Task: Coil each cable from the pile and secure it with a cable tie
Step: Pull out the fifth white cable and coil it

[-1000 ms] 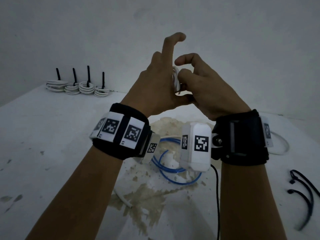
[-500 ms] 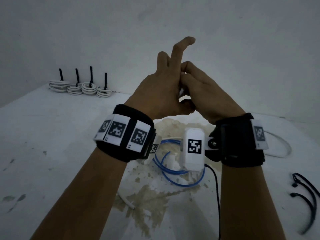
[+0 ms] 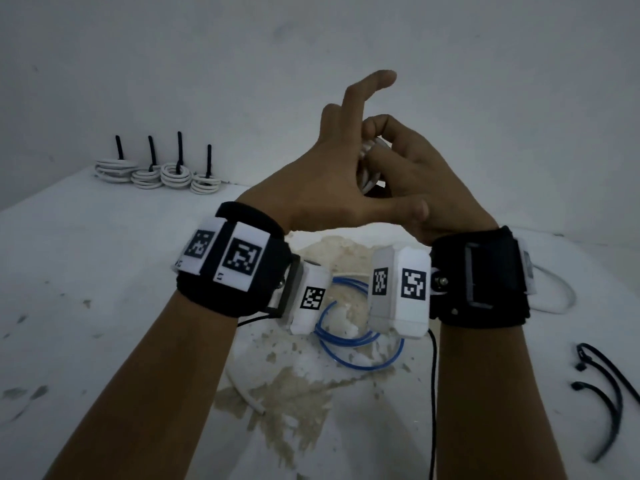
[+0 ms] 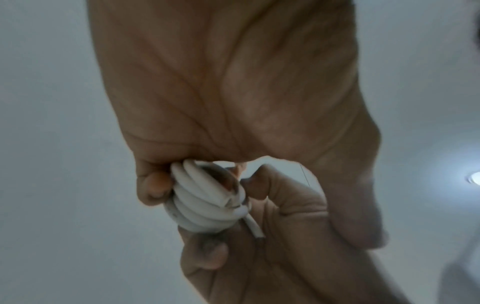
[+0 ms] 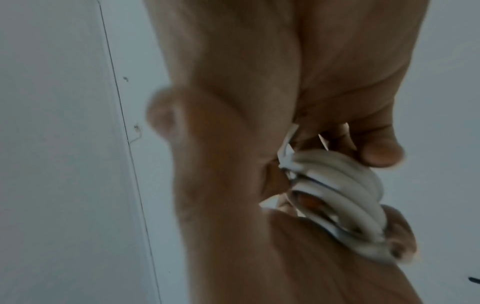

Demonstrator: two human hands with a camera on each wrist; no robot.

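Both hands are raised above the table with a small white cable coil (image 3: 367, 168) between them. My left hand (image 3: 332, 174) holds the coil, which seems wound round its curled fingers, while the index finger points up and to the right. My right hand (image 3: 408, 161) pinches the coil from the right with thumb and fingers. The left wrist view shows the stacked white coil (image 4: 205, 203) with a short cut end sticking out below it. In the right wrist view the white coil (image 5: 337, 195) sits under the right thumb. No cable tie is on this coil.
A loose blue cable (image 3: 356, 341) lies on the stained table (image 3: 104, 289) below my wrists. Another white cable (image 3: 557, 292) loops at the right, and a white cable end (image 3: 242, 386) lies nearer. Black cable ties (image 3: 613, 393) lie at the right edge. Several tied white coils (image 3: 162, 174) stand at the back left.
My left index finger has tilted from upright to leaning right. The right hand's fingers have shifted round the coil, and more white cable shows between the hands.
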